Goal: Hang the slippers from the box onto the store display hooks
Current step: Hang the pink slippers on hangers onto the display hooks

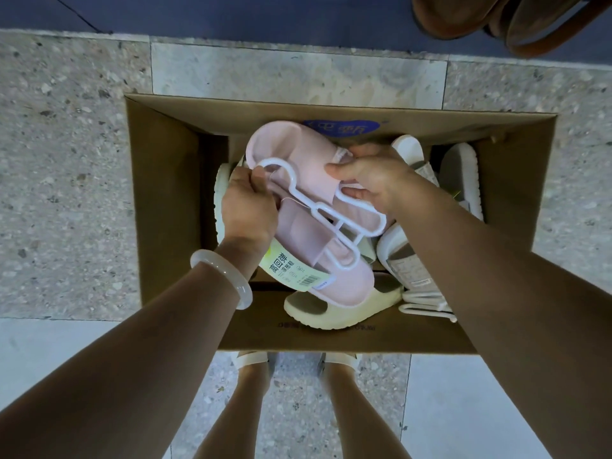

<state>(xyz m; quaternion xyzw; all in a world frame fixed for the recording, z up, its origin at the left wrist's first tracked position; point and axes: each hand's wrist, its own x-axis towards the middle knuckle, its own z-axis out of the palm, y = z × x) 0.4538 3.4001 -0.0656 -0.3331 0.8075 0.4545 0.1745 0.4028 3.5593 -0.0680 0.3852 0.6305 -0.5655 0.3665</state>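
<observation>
**Q:** What do the two hands hold?

**A:** A pair of pink slippers (299, 150) clipped to a white hanger (323, 210), held just above the contents of an open cardboard box (159, 193). The left hand (248, 210) has its fingers (261, 183) curled round the hook end of the hanger. The right hand (376, 177) grips the upper slipper across its strap, thumb on top, with one finger showing through the hanger's frame.

**Q:** Where does the pair lie relative to the box?

**A:** Inside its walls and tilted: one slipper points toward the far wall, the other toward the near wall. A paper label (294, 270) with a barcode hangs below the left wrist, which wears a pale bangle (222, 279).

**Q:** What else is in the box?

**A:** A cream slipper (334, 311) lies against the near wall, partly under the pink pair. Grey-beige slippers (462, 173) lie on the right side.

**Q:** And the surroundings?

**A:** The box rests on a speckled stone floor (66, 160). The person's sandalled feet (253, 359) stand just before its near wall. Brown footwear (463, 14) shows at the upper right edge.
</observation>
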